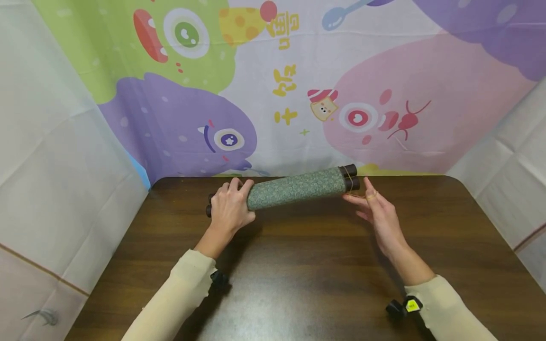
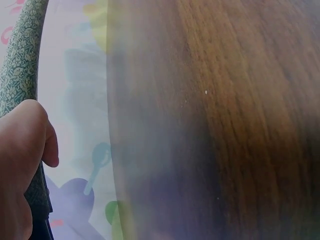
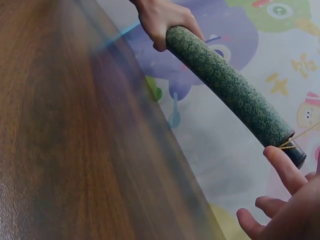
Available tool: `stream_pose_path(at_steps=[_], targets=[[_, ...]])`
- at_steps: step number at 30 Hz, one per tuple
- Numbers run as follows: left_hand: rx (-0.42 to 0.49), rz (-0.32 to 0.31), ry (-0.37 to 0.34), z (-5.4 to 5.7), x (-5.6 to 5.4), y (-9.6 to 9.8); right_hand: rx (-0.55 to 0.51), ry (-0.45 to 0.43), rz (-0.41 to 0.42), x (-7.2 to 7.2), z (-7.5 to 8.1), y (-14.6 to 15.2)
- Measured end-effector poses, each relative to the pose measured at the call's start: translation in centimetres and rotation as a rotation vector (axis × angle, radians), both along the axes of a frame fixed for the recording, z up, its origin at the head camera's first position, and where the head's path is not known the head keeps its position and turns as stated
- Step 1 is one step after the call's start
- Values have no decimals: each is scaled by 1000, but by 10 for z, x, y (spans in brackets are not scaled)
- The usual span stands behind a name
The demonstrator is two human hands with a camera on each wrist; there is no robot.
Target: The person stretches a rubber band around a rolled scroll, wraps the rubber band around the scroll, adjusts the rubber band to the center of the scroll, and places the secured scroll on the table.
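A rolled hanging scroll (image 1: 298, 189), green with a leafy pattern and dark roller ends, is held above the table, its right end higher. My left hand (image 1: 230, 203) grips it near the left end, thumb on the near side. In the left wrist view that hand (image 2: 22, 155) wraps the scroll (image 2: 22, 65). A thin yellowish rubber band (image 1: 350, 179) loops round the right roller ends and stretches to my right hand (image 1: 381, 218). The right fingers are spread, a fingertip close by the scroll's end. In the right wrist view the band (image 3: 305, 134) runs taut past this hand (image 3: 285, 210).
Below lies a dark brown wooden table (image 1: 290, 265) with rounded far corners. A cloth with cartoon monsters (image 1: 290, 151) hangs right behind its far edge. Pale panels (image 1: 42, 142) stand at both sides. Each sleeve carries a wrist camera (image 1: 396, 309).
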State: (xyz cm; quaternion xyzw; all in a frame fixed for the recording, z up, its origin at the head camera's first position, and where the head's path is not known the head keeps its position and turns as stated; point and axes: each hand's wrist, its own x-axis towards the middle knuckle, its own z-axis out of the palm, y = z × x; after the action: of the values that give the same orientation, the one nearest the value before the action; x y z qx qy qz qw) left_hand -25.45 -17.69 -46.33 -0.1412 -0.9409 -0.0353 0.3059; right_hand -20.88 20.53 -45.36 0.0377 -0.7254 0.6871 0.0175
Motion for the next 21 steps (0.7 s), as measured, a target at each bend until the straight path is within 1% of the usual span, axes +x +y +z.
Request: stream_pose_path(at_steps=[5, 10, 15, 21], targets=[[-11, -25, 17, 0, 0, -2, 4, -25, -11, 0, -1, 3], [-27, -40, 37, -1, -2, -4, 15, -60, 7, 0, -3, 8], [-24, -53, 37, -1, -2, -5, 0, -71, 23, -1, -5, 9], [-16, -67, 23, -2, 0, -4, -16, -71, 13, 0, -7, 9]])
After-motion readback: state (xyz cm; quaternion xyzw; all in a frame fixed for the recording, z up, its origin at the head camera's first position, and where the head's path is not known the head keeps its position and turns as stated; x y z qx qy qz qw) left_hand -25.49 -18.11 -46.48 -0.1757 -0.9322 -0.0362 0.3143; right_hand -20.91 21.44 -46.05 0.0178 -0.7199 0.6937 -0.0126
